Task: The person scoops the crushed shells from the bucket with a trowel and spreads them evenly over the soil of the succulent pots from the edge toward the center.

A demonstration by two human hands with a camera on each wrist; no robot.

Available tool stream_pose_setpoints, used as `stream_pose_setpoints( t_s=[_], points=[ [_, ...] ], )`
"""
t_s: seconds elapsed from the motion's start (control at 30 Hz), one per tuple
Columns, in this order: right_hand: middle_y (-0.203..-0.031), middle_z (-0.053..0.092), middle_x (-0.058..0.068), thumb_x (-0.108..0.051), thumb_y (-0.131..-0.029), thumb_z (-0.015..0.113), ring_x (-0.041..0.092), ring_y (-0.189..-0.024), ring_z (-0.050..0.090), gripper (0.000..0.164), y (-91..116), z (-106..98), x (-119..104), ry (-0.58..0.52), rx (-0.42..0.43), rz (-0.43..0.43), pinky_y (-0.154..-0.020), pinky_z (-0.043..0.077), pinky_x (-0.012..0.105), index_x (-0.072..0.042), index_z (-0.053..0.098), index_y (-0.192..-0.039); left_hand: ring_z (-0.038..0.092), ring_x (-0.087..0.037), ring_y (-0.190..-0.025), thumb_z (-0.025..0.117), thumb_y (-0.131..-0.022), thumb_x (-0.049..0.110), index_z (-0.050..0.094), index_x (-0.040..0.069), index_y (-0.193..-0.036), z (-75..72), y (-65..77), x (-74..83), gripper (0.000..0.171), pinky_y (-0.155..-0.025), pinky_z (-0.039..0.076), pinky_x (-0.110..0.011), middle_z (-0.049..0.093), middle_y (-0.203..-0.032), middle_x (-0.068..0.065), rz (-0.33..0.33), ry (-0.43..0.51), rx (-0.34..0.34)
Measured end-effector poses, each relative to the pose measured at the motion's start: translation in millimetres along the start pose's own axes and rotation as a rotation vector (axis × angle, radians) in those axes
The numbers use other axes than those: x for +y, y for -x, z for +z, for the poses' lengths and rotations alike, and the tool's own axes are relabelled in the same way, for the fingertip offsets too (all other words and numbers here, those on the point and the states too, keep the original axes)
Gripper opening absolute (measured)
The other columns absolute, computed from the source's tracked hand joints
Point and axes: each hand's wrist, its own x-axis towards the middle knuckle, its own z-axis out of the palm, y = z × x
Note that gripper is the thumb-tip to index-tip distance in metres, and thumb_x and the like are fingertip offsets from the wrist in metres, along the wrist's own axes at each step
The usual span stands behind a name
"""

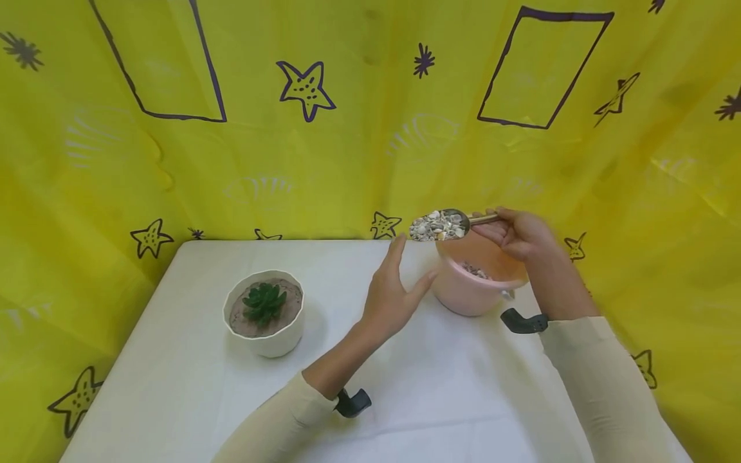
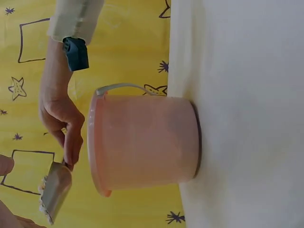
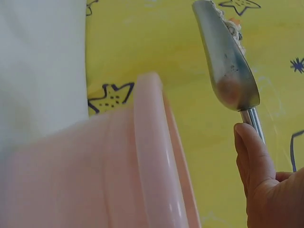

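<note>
My right hand (image 1: 518, 235) grips the handle of a metal scoop (image 3: 228, 71) heaped with small pale shells or pebbles (image 1: 437, 226). The scoop is raised above the rim of a pink bucket (image 1: 463, 289), its bowl pointing left past the rim. Inside the bucket lie more of the small pieces (image 1: 476, 270). My left hand (image 1: 390, 296) holds nothing; its thumb and fingers are spread, just left of the bucket and below the scoop's tip. In the left wrist view the bucket (image 2: 145, 142) shows from the side, its pale handle lying at the rim.
A white pot (image 1: 274, 341) with a green succulent (image 1: 264, 302) in greyish-brown fill stands at the left of the white-covered table (image 1: 428, 399). A yellow curtain (image 1: 359, 161) with drawn starfish hangs right behind the table and down its sides.
</note>
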Motion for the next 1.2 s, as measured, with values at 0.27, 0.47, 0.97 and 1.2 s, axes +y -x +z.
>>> stream_pose_setpoints(
  t_s=[0.27,0.47,0.97,1.2],
  points=[
    [-0.100,0.073,0.029,-0.012,-0.114,0.043,0.043,-0.089,0.076,0.025,-12,24,25,0.059,-0.068,0.009,-0.088,0.060,0.051,0.007,0.058,-0.110,0.027,-0.027,-0.156,0.075,-0.100,0.030,0.029,0.002,-0.165,-24.5,17.4,1.0,0.084,-0.124,0.027,-0.046,0.028,-0.170,-0.013,0.022,-0.037,0.025],
    [-0.101,0.073,0.029,-0.014,-0.115,0.038,0.042,-0.088,0.077,0.020,-26,39,47,0.099,-0.127,0.029,-0.096,0.055,0.048,0.003,0.046,-0.121,0.026,-0.028,-0.156,0.076,-0.099,0.028,0.028,-0.001,-0.164,-41.6,29.2,-0.7,0.086,-0.124,0.027,-0.049,0.028,-0.170,-0.015,0.075,-0.082,0.092],
    [-0.090,0.076,0.024,-0.015,-0.116,0.038,0.034,-0.078,0.078,0.020,-47,61,95,0.243,-0.082,-0.002,-0.086,0.060,0.044,0.002,0.049,-0.112,0.019,-0.028,-0.159,0.079,-0.097,0.026,0.027,0.001,-0.165,-75.9,54.7,-3.6,0.090,-0.124,0.026,-0.053,0.025,-0.172,-0.012,0.062,-0.147,0.206],
    [-0.098,0.075,0.028,-0.012,-0.115,0.041,0.036,-0.084,0.078,0.022,-61,64,112,0.279,-0.123,-0.016,-0.085,0.061,0.045,0.006,0.053,-0.112,0.017,-0.029,-0.159,0.082,-0.095,0.022,0.026,0.000,-0.165,-95.3,66.5,-11.3,0.092,-0.124,0.024,-0.057,0.026,-0.171,-0.015,0.049,-0.199,0.267]
  ],
)
